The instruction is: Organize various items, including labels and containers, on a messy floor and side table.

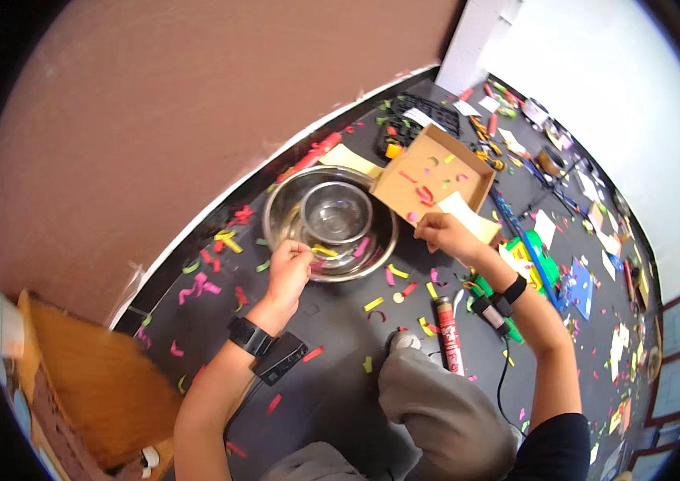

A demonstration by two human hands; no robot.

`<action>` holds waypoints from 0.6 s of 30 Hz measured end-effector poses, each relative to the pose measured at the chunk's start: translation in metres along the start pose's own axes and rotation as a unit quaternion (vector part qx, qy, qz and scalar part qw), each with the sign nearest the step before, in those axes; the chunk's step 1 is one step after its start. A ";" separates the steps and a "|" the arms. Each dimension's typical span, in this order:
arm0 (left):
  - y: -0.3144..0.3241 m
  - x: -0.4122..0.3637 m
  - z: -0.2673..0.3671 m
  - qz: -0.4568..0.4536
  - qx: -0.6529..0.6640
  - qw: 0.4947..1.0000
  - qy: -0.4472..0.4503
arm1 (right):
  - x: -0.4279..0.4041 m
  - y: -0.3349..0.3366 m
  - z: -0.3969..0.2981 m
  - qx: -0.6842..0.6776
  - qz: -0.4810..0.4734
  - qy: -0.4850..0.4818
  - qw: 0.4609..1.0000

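My left hand (292, 270) is over the near left rim of a wide steel bowl (274, 207), its fingertips pinched at one end of a yellow paper strip (324, 251). Inside the wide bowl stands a smaller round bowl (336, 213); a pink strip (361, 247) shows beside it. My right hand (442, 235), fingers curled together, is at the near edge of an open cardboard box (418, 174) holding several coloured paper strips. Whether the right fingers hold anything cannot be told. A pale yellow paper (466, 216) lies across the box's near corner.
Paper strips litter the dark floor (340, 324). A red printed tube (449, 337) lies by my foot, near a green tool (496, 312). A wooden piece of furniture (99, 373) stands at left. Cables, papers and tools are scattered at right, along the wall (604, 78).
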State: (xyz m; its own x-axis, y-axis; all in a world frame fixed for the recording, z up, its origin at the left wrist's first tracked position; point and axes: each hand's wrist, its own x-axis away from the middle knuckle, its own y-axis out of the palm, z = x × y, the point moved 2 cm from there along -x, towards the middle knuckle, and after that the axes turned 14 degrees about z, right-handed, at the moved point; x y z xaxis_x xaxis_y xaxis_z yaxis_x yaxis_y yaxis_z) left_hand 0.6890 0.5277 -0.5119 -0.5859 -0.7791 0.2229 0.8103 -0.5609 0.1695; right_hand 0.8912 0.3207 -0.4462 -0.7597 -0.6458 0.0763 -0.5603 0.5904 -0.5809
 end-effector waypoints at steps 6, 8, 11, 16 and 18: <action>0.092 -0.035 -0.070 -0.065 -0.052 0.993 -0.086 | -0.022 -0.039 0.142 0.252 0.178 -0.027 0.951; 0.129 -0.049 -0.089 -0.099 -0.030 0.989 -0.104 | -0.037 -0.062 0.178 0.300 0.225 0.041 0.926; 0.188 -0.055 -0.117 -0.130 -0.030 0.980 -0.145 | -0.056 -0.108 0.246 0.318 0.247 0.104 0.910; 0.280 -0.055 -0.143 -0.220 0.111 0.934 -0.258 | -0.082 -0.168 0.381 0.044 0.504 0.218 0.835; 0.297 -0.051 -0.166 -0.177 0.153 0.916 -0.327 | -0.086 -0.160 0.371 -0.102 0.444 0.326 0.828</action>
State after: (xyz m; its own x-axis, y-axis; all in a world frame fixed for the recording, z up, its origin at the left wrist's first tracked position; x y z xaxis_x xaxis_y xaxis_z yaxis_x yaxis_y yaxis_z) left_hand 0.9606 0.3546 -0.6327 -0.7717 -0.1733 0.6120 0.5872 -0.5639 0.5807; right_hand 1.1686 0.1023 -0.6605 -0.8817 0.4463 0.1528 0.3208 0.8047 -0.4995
